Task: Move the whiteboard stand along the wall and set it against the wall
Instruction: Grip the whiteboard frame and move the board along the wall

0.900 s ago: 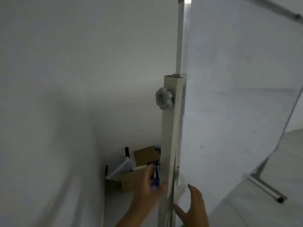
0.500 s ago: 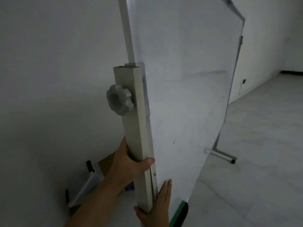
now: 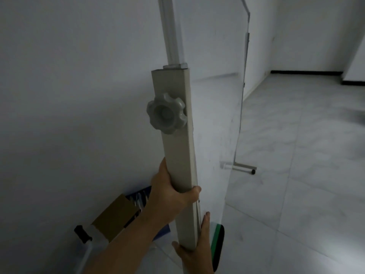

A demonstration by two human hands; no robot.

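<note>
The whiteboard stand has a grey square upright post [image 3: 178, 155] with a round locking knob [image 3: 166, 113] on its side. The white board panel [image 3: 215, 107] runs away from me along the white wall [image 3: 69, 95], seen nearly edge-on. My left hand [image 3: 170, 191] is wrapped around the post below the knob. Lower down, my right hand [image 3: 197, 252] grips the same post. The far foot of the stand [image 3: 245, 167] rests on the floor with a small black caster.
A brown cardboard box [image 3: 116, 216] with blue contents lies on the floor by the wall, beside a white bar with a black end [image 3: 83, 233]. A green and black object [image 3: 217, 246] sits by my right hand. Pale tiled floor [image 3: 306, 175] spreads to the right.
The view has swung right, so the board now shows edge-on along the wall. My left hand closed around the post, and my right hand went from open beside it to gripping it.
</note>
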